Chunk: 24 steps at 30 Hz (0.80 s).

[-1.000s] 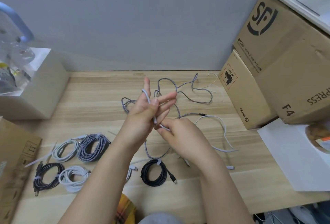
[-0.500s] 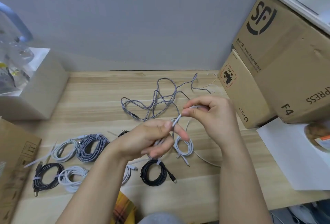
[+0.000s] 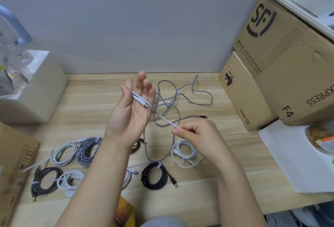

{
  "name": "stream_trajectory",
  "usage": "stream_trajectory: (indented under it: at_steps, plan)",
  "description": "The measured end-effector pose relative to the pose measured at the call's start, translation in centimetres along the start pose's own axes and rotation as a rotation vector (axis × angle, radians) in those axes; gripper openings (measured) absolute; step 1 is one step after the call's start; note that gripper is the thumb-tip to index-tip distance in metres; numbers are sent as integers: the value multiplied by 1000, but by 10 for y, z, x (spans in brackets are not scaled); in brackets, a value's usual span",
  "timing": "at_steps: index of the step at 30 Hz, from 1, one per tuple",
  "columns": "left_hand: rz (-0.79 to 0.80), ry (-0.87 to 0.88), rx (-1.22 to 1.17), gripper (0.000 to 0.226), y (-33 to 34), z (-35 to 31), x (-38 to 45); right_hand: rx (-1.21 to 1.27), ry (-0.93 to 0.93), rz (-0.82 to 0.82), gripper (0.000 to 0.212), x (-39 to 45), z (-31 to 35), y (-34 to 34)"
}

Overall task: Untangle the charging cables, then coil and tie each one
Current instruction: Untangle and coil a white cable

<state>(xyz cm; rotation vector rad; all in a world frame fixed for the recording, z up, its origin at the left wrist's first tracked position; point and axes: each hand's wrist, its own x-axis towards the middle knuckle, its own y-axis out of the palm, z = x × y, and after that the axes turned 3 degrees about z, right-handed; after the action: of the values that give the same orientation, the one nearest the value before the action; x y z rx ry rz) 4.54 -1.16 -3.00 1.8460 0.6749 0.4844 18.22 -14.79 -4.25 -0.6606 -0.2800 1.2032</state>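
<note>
My left hand [image 3: 133,111] is raised palm up with straight fingers. A white cable [image 3: 163,119] lies across its fingers, the metal plug near the little finger. From there the cable runs taut to my right hand [image 3: 196,136], which pinches it between thumb and forefinger. Loose loops of the same white cable [image 3: 184,151] lie on the table under my right hand. A grey braided cable [image 3: 169,100] sprawls uncoiled behind both hands. Several tied coils lie at the near left: white [image 3: 63,154], grey braided [image 3: 88,151], black [image 3: 46,181], white [image 3: 70,183]. Another black coil [image 3: 154,176] sits between my forearms.
Stacked cardboard boxes [image 3: 282,74] close off the right side, with a white sheet [image 3: 289,156] in front of them. A white box [image 3: 36,91] stands at the far left and a flat cardboard box [image 3: 12,165] at the near left. The wall is just behind the wooden table [image 3: 94,100].
My left hand has opened and risen, with the cable across its fingers. My right hand has dropped toward me and drawn the white cable taut.
</note>
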Motion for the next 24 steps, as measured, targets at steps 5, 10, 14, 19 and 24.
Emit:
stream_trajectory:
  at_steps: [5, 10, 14, 19, 24]
  plan:
    - [-28, 43, 478, 47, -11, 25, 1, -206, -70, -22, 37, -1, 13, -4]
    - [171, -92, 900, 68, -23, 39, 0, -427, -115, -34, 24, -8, 30, -9]
    - [281, -342, 1187, 63, -18, 42, -10, -301, -120, -162, 21, -8, 35, -16]
    - [490, -572, 726, 39, -13, 29, -15, 12, -228, -356, 18, -8, 27, -27]
    - [695, -553, 252, 34, -8, 26, -12, 125, -370, -369, 11, 3, 20, -17]
